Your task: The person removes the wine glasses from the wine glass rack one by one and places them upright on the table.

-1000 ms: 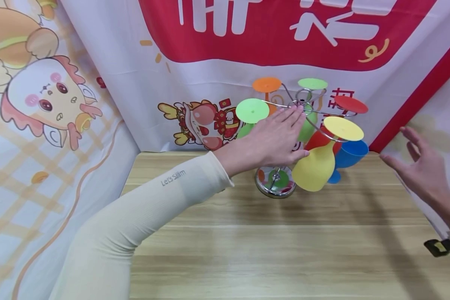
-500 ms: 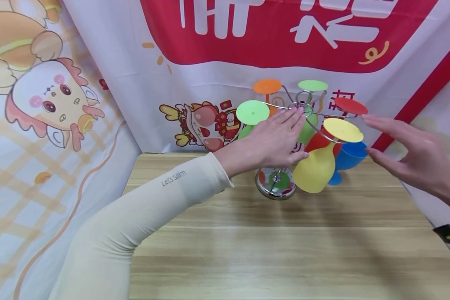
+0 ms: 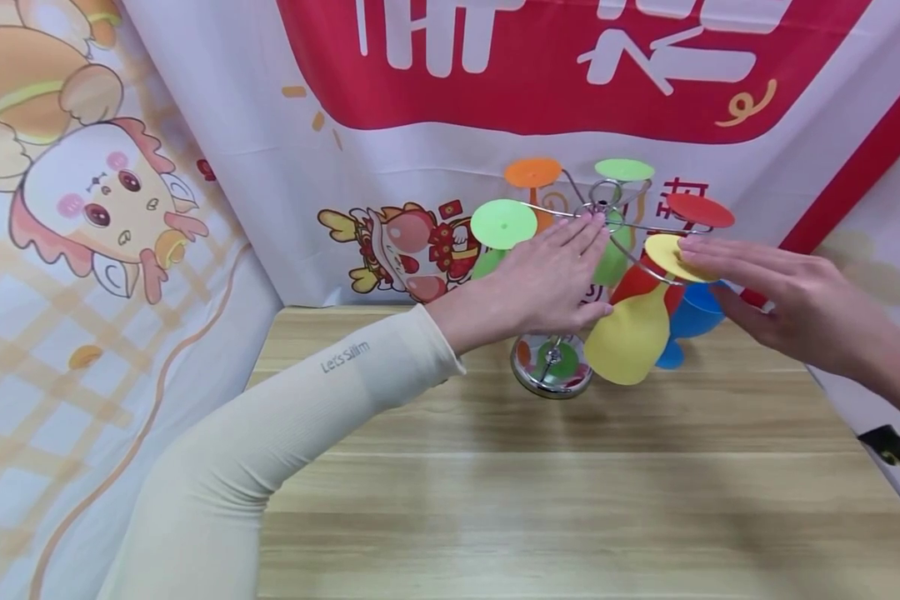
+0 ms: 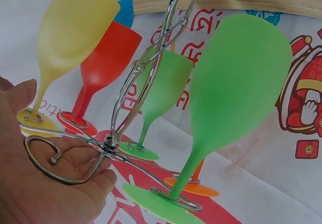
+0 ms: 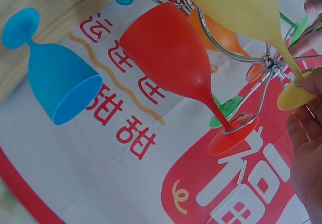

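A chrome wire rack [image 4: 146, 73] holds several plastic goblets upside down by their feet. My left hand [image 3: 543, 275] lies on top of the rack's hub with straight fingers, over its wire hooks. My right hand [image 3: 802, 296] is at the yellow goblet [image 3: 630, 337], fingers on top of its round foot and thumb beneath, pinching it. Beside it hang the red goblet [image 5: 168, 50] and green goblets [image 4: 239, 78]; an orange goblet [image 3: 534, 173] hangs at the back. Upright on the table, behind the yellow one, stands a blue goblet [image 5: 60, 78], partly hidden in the head view.
The rack's round mirrored base [image 3: 552, 379] stands on the wooden table [image 3: 495, 500] near its back edge. A printed cloth [image 3: 390, 150] hangs close behind, with further cloth walls [image 3: 217, 367] at the left and right.
My right hand has come in leftward from the right side, past the red goblet's foot, onto the yellow goblet's foot. My left hand stays on the rack's top.
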`<action>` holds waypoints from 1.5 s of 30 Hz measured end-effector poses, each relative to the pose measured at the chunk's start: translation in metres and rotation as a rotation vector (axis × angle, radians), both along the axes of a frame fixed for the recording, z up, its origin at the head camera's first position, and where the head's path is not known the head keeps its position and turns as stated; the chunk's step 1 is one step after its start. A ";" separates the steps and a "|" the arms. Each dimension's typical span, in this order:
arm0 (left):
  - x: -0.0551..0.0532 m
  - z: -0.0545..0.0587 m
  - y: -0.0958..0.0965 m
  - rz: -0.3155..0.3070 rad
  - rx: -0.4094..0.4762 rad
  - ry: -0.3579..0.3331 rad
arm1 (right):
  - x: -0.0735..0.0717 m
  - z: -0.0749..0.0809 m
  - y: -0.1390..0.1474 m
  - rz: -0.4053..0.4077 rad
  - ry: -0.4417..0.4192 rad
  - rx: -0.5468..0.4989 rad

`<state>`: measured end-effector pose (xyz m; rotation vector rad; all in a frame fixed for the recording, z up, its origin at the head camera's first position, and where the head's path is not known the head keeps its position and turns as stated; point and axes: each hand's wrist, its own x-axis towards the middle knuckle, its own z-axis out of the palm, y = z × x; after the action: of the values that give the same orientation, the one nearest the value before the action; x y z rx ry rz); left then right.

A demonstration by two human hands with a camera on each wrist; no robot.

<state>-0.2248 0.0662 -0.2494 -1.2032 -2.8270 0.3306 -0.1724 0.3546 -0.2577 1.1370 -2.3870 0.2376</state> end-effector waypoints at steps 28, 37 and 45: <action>0.000 -0.001 0.001 -0.001 -0.004 0.010 | 0.008 -0.010 -0.010 -0.061 0.187 0.056; 0.000 0.000 -0.001 0.002 -0.005 0.012 | 0.011 -0.006 -0.018 -0.016 0.228 0.067; 0.000 0.000 -0.001 0.004 -0.003 0.012 | 0.007 0.001 -0.027 0.037 0.192 0.039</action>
<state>-0.2243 0.0651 -0.2495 -1.1930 -2.8203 0.3409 -0.1658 0.3277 -0.2566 1.1668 -2.2129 0.0891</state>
